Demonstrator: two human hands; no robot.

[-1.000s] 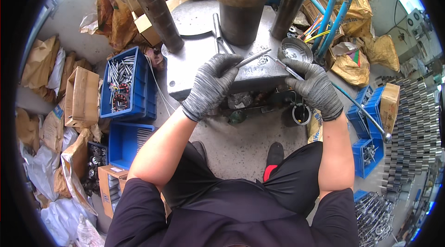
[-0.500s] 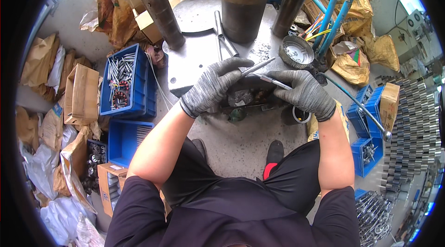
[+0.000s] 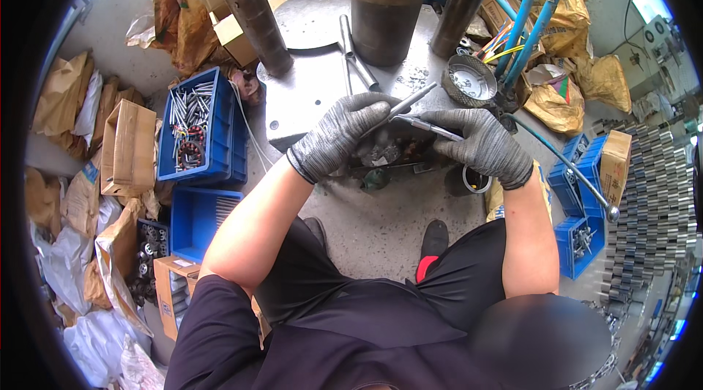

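Note:
Both of my hands wear grey knit gloves and are in front of the metal press table [image 3: 296, 108]. My left hand [image 3: 333, 134] is closed around a smooth metal shaft [image 3: 417, 98], its free end slanting up and to the right. My right hand [image 3: 489, 147] pinches a thinner stepped metal shaft [image 3: 432, 128] between thumb and fingers. Its narrow end points left, close to the first shaft; whether they touch I cannot tell. Just beyond my hands, a metal tube [image 3: 361, 73] and a thin rod [image 3: 346, 75] rest on the table.
A thick steel cylinder [image 3: 384, 13] stands between two dark columns [image 3: 249, 13]. A round textured dish [image 3: 470, 81] sits at the table's right. On the left, a blue crate [image 3: 227, 148] holds many shafts. Stacked metal parts [image 3: 652, 207] line the right. A dark blur [image 3: 542, 339] covers the lower right.
The shaft in my left hand has shifted slightly up and right, and its tilt is a little steeper. My right hand has barely moved. A dark round blur has appeared at lower right.

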